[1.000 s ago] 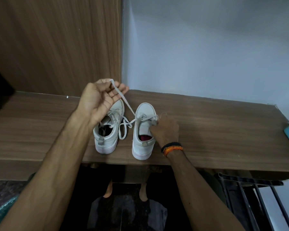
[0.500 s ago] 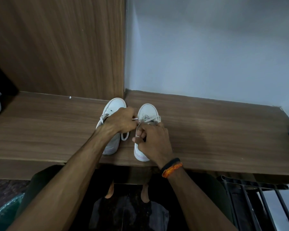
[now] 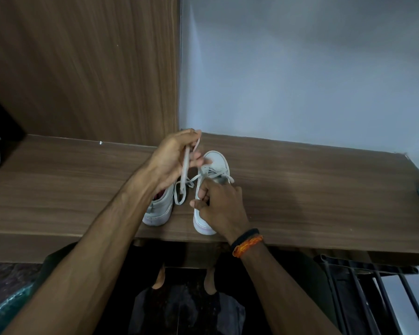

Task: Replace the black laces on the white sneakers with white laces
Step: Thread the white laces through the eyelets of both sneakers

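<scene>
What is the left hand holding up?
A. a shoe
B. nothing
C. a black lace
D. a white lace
D: the left hand pinches a white lace lifted above the shoes, while the right hand rests on the right shoe.

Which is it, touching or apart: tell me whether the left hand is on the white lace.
Touching. The head view shows the left hand raised over the sneakers, its fingers pinching the white lace, which hangs down from them.
</scene>
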